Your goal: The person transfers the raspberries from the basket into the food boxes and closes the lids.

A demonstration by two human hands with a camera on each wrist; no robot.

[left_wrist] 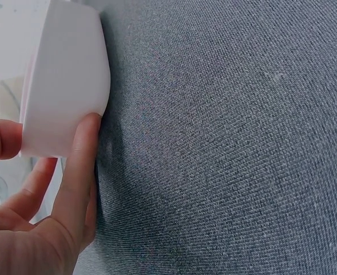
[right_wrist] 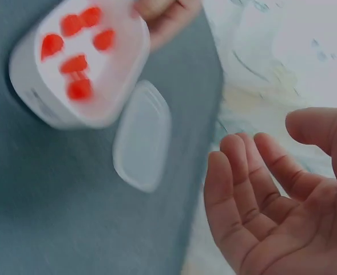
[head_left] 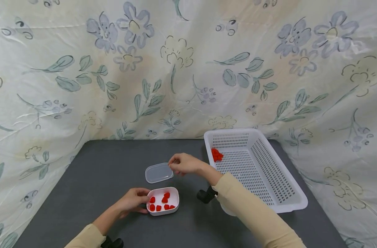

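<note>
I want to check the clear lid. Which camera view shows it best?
The head view: the lid lies sharp and whole beside the right hand. The right wrist view shows it blurred. The left wrist view misses it.

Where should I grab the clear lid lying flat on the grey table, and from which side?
Probably best pinched at the right-hand rim of the clear lid, coming from the right where the right hand already hovers, empty. It lies flat and thin, so a raised edge is the only purchase. The left hand steadies the white container of red pieces, blocking the near side.
</note>
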